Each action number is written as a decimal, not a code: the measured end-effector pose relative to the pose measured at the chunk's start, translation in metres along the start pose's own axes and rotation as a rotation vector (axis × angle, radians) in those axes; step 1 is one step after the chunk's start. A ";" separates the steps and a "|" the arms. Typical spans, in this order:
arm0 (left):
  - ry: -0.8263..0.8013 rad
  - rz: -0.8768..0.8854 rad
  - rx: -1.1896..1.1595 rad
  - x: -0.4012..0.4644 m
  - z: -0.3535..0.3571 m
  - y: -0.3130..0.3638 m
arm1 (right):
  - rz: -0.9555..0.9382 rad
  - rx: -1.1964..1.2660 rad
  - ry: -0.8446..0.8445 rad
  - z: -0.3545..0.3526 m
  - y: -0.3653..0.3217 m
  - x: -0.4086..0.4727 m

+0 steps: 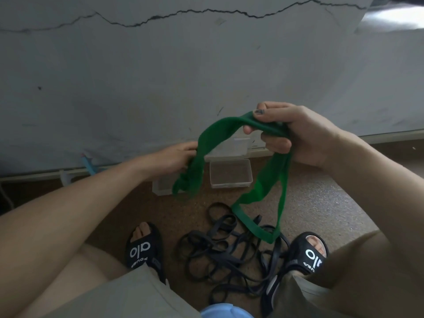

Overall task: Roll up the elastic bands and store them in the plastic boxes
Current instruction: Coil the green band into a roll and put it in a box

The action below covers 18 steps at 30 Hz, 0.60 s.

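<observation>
A wide green elastic band [213,131] hangs in the air between my two hands. My right hand [296,131] grips its upper part, fingers curled round it, and a long loop drops from there to the floor. My left hand [176,157] holds the band's other end, which dangles bunched below it. A clear plastic box [230,173] stands open on the floor behind the band, with its lid [229,146] raised against the wall. A second clear box [161,185] is partly hidden behind the green band. A tangle of black elastic bands [220,246] lies between my feet.
I sit facing a cracked grey wall [160,76]. My feet wear black slides [143,249] on a brown speckled floor. A blue object [88,165] lies by the wall's base at the left, and a pale blue thing [226,312] shows at the bottom edge.
</observation>
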<state>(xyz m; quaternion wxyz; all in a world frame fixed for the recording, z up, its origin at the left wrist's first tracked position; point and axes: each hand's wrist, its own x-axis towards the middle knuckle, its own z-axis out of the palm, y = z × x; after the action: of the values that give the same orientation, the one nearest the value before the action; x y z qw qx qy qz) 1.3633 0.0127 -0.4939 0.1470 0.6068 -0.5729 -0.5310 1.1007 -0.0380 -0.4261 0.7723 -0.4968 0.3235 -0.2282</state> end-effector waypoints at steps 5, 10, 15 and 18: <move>-0.033 -0.036 -0.130 -0.002 -0.001 0.002 | -0.041 0.101 0.031 -0.004 -0.006 -0.002; -0.077 -0.009 -0.053 -0.003 0.007 0.003 | -0.045 0.147 0.022 -0.003 -0.006 -0.002; -0.002 0.167 -0.012 -0.008 0.016 0.012 | -0.046 0.187 0.010 -0.002 -0.008 -0.004; 0.145 0.297 0.144 0.000 0.019 0.004 | -0.050 0.198 -0.024 -0.001 -0.008 -0.005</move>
<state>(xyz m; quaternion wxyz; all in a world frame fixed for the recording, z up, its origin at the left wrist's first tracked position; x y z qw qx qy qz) 1.3457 0.0193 -0.4979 0.2206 0.5612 -0.6807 -0.4160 1.0969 -0.0384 -0.4181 0.8154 -0.4287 0.2777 -0.2723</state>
